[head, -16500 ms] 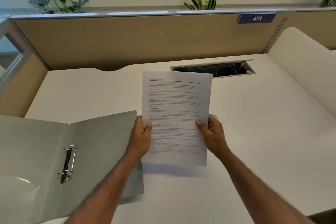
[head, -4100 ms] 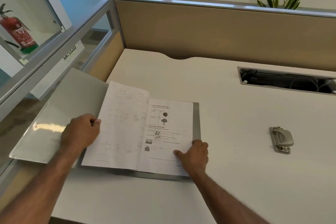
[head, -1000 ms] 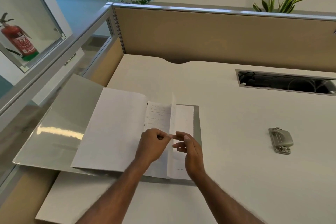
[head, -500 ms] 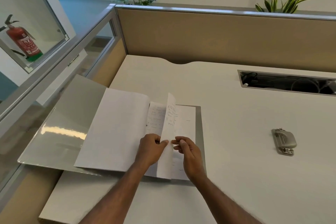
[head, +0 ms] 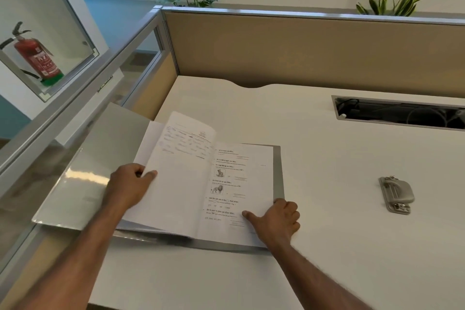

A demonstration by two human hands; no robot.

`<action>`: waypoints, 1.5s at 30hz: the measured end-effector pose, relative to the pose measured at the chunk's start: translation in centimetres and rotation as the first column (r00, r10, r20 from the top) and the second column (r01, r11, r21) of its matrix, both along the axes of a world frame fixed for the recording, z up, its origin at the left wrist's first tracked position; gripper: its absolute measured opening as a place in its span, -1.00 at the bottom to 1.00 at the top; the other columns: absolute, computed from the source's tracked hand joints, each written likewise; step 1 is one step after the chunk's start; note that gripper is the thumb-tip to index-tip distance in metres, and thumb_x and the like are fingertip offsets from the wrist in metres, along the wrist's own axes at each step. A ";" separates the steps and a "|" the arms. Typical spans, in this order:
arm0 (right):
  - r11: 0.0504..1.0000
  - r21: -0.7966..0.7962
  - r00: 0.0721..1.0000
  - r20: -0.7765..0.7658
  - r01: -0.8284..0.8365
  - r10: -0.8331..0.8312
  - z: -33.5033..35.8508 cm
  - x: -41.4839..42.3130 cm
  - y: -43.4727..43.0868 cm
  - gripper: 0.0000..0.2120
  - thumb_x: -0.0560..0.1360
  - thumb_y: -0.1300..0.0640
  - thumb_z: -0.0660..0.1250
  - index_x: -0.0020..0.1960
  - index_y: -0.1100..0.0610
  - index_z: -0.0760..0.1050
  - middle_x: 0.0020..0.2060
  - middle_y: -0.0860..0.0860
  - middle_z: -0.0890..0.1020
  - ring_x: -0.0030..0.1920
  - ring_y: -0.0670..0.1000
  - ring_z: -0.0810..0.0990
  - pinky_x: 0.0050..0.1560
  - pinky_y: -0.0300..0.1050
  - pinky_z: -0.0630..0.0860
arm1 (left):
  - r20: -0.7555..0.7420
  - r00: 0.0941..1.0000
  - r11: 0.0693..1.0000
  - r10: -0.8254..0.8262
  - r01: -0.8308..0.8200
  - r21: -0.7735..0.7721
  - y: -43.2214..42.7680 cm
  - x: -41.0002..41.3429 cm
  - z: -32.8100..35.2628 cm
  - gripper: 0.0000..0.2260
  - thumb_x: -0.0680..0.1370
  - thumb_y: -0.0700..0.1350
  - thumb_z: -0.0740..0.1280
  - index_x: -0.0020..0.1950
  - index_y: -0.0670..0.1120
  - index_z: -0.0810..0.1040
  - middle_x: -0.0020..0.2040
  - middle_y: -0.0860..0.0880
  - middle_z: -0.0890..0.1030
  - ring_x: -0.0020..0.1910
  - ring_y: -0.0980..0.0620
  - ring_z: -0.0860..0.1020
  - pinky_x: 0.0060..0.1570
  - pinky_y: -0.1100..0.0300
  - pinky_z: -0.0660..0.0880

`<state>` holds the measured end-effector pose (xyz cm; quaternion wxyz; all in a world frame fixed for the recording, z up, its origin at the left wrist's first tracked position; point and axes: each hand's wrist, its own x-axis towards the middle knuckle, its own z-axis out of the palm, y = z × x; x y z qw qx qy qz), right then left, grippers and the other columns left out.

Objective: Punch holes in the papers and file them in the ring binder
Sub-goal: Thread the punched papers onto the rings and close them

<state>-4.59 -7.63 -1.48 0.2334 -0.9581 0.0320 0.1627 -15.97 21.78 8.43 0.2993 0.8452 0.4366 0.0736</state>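
The grey ring binder (head: 278, 178) lies open at the desk's left, its front cover (head: 83, 171) hanging past the desk edge. Filed papers cover its rings. A handwritten sheet (head: 181, 173) lies turned over to the left, and my left hand (head: 127, 185) grips its left edge. A printed worksheet (head: 239, 184) with small animal pictures lies on the right stack. My right hand (head: 275, 220) rests curled on that sheet's lower right corner, thumb flat on the paper. The metal hole punch (head: 396, 194) sits alone on the desk to the right, untouched.
A cable slot (head: 397, 114) is cut into the white desk (head: 327, 246) at the back right. Tan partition panels (head: 302, 50) close the back, and a glass screen (head: 75, 98) runs along the left. Plants stand behind the partition.
The sheet pinched upright between both hands half a second ago now lies flat on the left stack. My left hand moved left with it; my right hand dropped onto the printed worksheet.
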 end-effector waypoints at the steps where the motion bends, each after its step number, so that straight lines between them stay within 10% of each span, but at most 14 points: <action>1: 1.000 -0.008 1.000 0.010 -0.003 0.003 -0.1 0.0 0.1 -0.09 0.16 -0.39 0.50 0.28 0.11 0.26 0.22 0.08 0.35 0.24 0.12 0.36 0.25 0.06 0.36 | -0.011 1.000 1.000 0.015 -0.015 0.023 0.5 -0.4 0.0 -0.79 0.51 0.00 0.41 -0.14 -0.15 0.62 -0.21 -0.10 0.65 -0.20 -0.14 0.59 -0.09 -0.02 0.56; 21: 0.996 0.092 1.000 0.005 0.011 -0.011 -0.3 0.6 0.5 -0.07 0.17 -0.14 0.62 0.36 -0.01 0.18 0.25 0.07 0.46 0.28 0.14 0.42 0.27 0.11 0.33 | -0.065 0.998 0.860 -0.023 0.053 0.508 -0.9 -1.2 -0.7 -0.63 0.43 -0.04 0.48 0.17 -0.17 0.55 0.09 -0.23 0.55 0.01 -0.26 0.55 -0.14 -0.13 0.54; 29: 0.994 0.102 0.994 -0.105 0.050 -0.039 0.7 2.3 0.0 -0.36 0.25 -0.18 0.56 0.22 0.03 0.46 0.11 0.01 0.59 0.18 0.12 0.52 0.19 0.08 0.36 | 0.157 0.946 0.958 -0.285 0.284 0.029 -9.5 3.3 -2.0 -0.85 0.46 0.02 0.46 -0.03 0.01 0.60 -0.13 0.11 0.59 -0.28 0.19 0.56 -0.25 0.23 0.52; 34: 0.794 0.606 0.999 0.046 -0.051 0.030 2.7 1.2 0.1 -0.78 0.52 -0.20 0.27 -0.01 -0.10 0.57 -0.04 -0.12 0.64 -0.07 -0.07 0.63 0.08 -0.04 0.56 | 0.201 0.933 0.922 -0.298 0.335 -0.192 -13.6 5.8 -2.8 -0.80 0.45 0.16 0.43 -0.10 0.05 0.62 -0.20 0.16 0.64 -0.22 0.25 0.59 -0.25 0.38 0.48; 37: 0.597 0.800 0.995 0.015 -0.069 0.095 4.0 0.2 0.5 -0.66 0.54 -0.23 0.06 0.01 -0.17 0.57 -0.02 -0.20 0.62 0.02 -0.14 0.59 -0.01 -0.30 0.44 | 0.228 0.925 0.907 -0.305 0.355 -0.225 -14.9 7.0 -2.4 -0.67 0.42 0.31 0.36 -0.11 0.07 0.62 -0.18 0.18 0.64 -0.18 0.21 0.58 -0.21 0.34 0.48; 45: 0.541 0.831 0.977 0.011 -0.126 0.211 3.5 -0.1 0.9 -0.48 0.58 -0.20 -0.08 0.17 -0.03 0.59 0.11 -0.15 0.64 0.09 -0.13 0.58 0.13 -0.18 0.46 | 0.152 0.959 0.950 -0.239 0.263 -0.166 -13.0 6.8 -2.1 -0.93 0.54 -0.09 0.37 -0.13 -0.04 0.60 -0.24 0.06 0.62 -0.23 0.11 0.60 -0.06 0.13 0.60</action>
